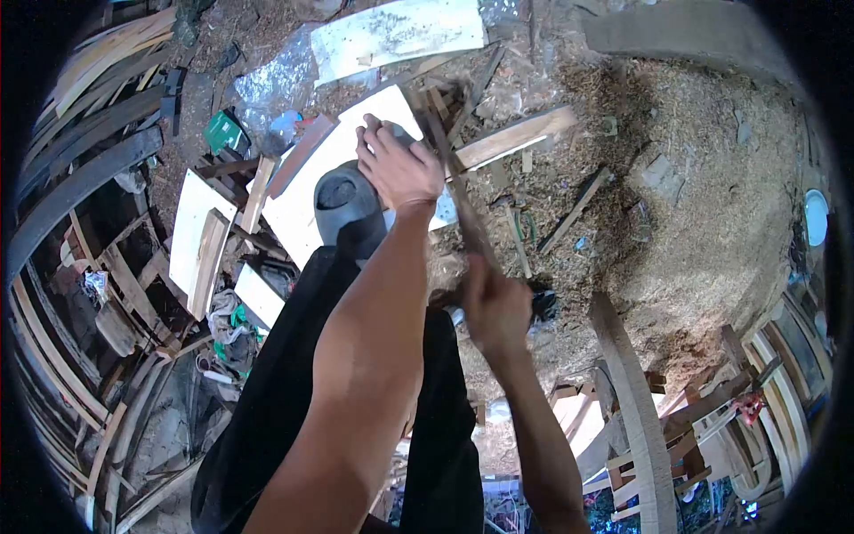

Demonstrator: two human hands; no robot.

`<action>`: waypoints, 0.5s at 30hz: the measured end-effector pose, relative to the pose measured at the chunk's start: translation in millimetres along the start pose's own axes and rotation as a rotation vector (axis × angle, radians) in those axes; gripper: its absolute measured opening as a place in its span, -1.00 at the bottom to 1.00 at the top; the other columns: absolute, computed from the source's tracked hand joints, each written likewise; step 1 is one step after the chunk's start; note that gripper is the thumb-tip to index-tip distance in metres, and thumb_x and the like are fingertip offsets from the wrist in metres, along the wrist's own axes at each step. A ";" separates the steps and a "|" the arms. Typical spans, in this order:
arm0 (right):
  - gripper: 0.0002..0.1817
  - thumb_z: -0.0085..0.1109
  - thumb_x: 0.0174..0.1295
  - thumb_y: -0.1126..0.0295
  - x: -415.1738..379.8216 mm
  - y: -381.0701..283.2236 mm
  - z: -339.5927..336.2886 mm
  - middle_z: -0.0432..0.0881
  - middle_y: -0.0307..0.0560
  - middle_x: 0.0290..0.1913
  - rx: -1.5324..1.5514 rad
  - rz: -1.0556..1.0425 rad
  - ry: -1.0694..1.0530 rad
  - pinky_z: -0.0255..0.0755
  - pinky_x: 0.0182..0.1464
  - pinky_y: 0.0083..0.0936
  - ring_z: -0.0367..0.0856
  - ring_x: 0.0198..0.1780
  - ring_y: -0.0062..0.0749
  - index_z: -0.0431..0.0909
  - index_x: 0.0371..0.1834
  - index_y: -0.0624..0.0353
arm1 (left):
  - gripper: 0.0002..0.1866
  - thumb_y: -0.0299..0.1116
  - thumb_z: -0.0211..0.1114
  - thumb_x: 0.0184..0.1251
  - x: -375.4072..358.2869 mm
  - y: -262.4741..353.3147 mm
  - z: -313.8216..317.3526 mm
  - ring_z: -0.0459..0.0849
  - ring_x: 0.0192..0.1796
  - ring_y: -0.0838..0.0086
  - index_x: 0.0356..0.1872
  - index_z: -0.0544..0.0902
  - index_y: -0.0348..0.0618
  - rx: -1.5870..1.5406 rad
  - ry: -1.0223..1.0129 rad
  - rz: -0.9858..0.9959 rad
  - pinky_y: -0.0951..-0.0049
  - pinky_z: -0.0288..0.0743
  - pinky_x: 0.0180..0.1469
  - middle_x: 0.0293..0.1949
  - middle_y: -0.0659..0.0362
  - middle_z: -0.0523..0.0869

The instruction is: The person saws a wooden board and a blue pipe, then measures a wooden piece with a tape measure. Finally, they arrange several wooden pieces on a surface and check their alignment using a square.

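My left hand (400,165) lies flat with its fingers stretched out at the right edge of a white board (294,209). Beside it, a grey shoe (345,200) stands on the same board. My right hand (498,307) is closed around the near end of a long handsaw (467,209), smeared by motion. The saw's blade runs up along the board's right edge, just right of my left hand; its teeth cannot be made out.
Sawdust and wood offcuts cover the ground (703,222). A wooden plank (516,138) lies right of the saw. Another white board (396,40) is at the top. Stacked planks (89,169) line the left, and a long beam (636,400) lies at lower right.
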State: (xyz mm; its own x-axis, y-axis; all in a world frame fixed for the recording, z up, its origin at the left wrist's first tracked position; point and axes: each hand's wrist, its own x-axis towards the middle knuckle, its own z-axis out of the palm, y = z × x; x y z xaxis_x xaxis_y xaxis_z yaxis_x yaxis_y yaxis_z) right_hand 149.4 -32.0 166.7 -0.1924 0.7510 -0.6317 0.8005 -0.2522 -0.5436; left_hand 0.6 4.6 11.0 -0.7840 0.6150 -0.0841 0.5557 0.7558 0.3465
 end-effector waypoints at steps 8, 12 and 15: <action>-0.61 -0.04 0.44 0.14 -4.9 -25.4 -39.8 0.57 0.25 -0.63 0.007 0.042 -0.113 0.53 -0.38 -0.07 0.64 -0.48 0.17 0.67 -0.14 0.24 | -0.48 -0.32 0.07 0.09 -4.5 -5.7 8.3 0.15 0.43 -0.08 0.11 0.42 -0.39 -0.025 0.070 0.057 -0.10 0.02 0.41 0.35 -0.13 0.31; -0.55 -0.11 0.49 0.21 -83.1 -19.7 -73.6 0.32 0.12 -0.79 0.009 0.163 -0.143 0.26 -0.61 -0.34 0.44 -0.73 -0.54 0.69 -0.29 0.36 | -0.44 -0.33 0.11 0.07 -1.9 -3.9 6.7 0.13 0.44 -0.09 0.14 0.40 -0.39 -0.044 0.043 0.017 -0.10 0.00 0.43 0.36 -0.13 0.30; -0.58 -0.07 0.45 0.23 -39.1 -9.8 -47.9 0.59 0.16 -0.60 -0.057 0.133 -0.198 0.50 -0.51 -0.19 0.67 -0.55 0.03 0.43 0.34 -0.03 | -0.45 -0.33 0.11 0.07 -3.7 -3.1 4.2 0.12 0.45 -0.10 0.14 0.40 -0.37 -0.041 0.023 0.013 -0.09 0.00 0.43 0.37 -0.13 0.29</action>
State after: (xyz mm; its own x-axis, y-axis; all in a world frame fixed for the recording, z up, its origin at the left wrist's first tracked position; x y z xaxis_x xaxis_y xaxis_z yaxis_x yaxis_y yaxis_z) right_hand 176.2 -29.7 223.2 -0.1860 0.5774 -0.7950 0.8561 -0.3018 -0.4196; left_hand 3.0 0.9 6.3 -0.7831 0.6192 -0.0576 0.5548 0.7374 0.3854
